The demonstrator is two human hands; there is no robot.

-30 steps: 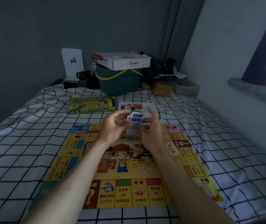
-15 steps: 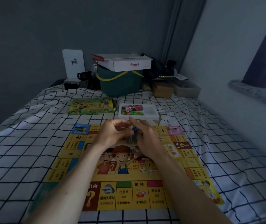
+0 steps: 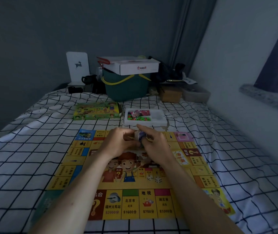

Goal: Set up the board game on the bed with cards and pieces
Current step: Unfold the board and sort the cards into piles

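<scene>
Two steps look done: the yellow game board [image 3: 135, 196] lies flat on the checked bed [image 3: 25, 157], two dice [image 3: 154, 178] on it. Above its far half, left hand [image 3: 118, 146] and right hand [image 3: 153, 147] curl their fingers round a small stack of cards [image 3: 139, 136], purplish and blurred. Beyond, the white tray [image 3: 145, 123] keeps its coloured pieces, undealt, beside the green box [image 3: 97, 110].

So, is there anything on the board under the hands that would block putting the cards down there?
Nothing visible blocks it. Both the left hand and right hand hold the stack of cards above the game board, whose middle looks bare apart from two dice nearer the person. The part directly under the hands is hidden.
</scene>
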